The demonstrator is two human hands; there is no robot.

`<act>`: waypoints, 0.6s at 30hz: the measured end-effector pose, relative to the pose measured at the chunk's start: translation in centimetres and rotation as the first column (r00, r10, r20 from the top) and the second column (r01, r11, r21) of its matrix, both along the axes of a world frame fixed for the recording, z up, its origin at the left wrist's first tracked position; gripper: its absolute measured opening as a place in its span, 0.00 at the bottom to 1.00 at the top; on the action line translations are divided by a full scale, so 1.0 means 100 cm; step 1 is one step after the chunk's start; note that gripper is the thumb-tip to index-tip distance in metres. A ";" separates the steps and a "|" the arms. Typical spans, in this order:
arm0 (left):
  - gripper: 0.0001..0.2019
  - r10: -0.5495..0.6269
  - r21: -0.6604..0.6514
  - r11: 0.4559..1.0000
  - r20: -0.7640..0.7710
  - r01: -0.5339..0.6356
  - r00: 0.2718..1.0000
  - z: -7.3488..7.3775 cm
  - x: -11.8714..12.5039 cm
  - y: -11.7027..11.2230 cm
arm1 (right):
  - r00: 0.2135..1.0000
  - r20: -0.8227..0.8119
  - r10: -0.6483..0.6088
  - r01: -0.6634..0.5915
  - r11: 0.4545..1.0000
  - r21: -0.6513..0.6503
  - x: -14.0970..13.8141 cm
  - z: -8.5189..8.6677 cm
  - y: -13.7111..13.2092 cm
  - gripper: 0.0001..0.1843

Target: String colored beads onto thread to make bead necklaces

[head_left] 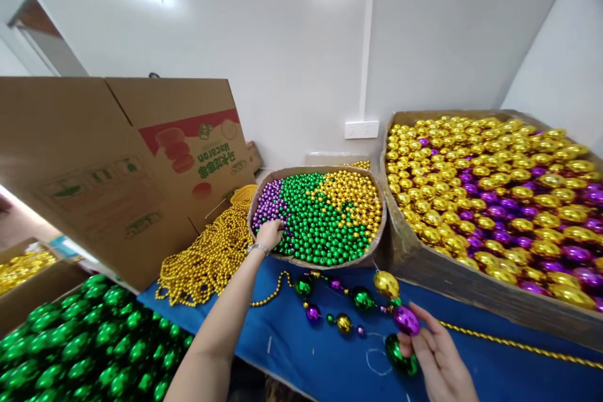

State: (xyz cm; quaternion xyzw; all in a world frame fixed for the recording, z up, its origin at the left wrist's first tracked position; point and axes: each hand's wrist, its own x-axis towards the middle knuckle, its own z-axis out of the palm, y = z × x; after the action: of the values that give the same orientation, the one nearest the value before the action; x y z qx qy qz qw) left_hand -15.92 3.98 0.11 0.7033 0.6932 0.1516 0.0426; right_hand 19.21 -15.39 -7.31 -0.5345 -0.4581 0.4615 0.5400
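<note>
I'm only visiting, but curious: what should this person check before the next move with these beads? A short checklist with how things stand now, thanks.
1. Left hand at the small purple beads: ok, it is right at them.
2. Bead gripped by the left hand: cannot tell, its fingertips are mostly hidden.
3. Right hand on the big purple bead: ok, fingers touch it.
4. Small beads fully separated by colour: not ok, green beads and gold beads mingle where they meet.
5. Thread free of tangles: cannot tell, a loop shows over the blue cloth, but it is too fine to trace.
</note>
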 end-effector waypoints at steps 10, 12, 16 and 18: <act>0.11 -0.010 -0.038 0.999 -0.026 0.009 1.000 -0.014 0.013 0.004 | 1.000 0.023 -0.020 0.020 1.000 0.004 -0.004 0.006 0.001 0.31; 0.12 -0.035 -0.003 0.999 0.015 0.035 0.999 -0.016 0.026 0.003 | 1.000 0.027 -0.015 0.014 1.000 0.010 -0.005 0.006 0.002 0.31; 0.15 -0.126 0.090 0.989 0.087 0.118 0.988 -0.022 0.064 -0.003 | 0.999 0.032 -0.001 0.001 1.000 0.017 -0.006 0.004 0.003 0.31; 0.15 -0.196 0.128 0.975 0.114 0.181 0.974 -0.024 0.080 -0.007 | 0.999 0.038 -0.002 0.001 1.000 0.016 -0.006 0.006 0.003 0.31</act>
State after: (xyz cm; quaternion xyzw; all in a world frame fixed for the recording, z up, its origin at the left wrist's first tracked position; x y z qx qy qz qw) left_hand -7.88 3.28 -2.24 0.7565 0.6089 0.2313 0.0591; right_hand 18.57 -15.05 -6.73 -0.5390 -0.4717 0.4471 0.5358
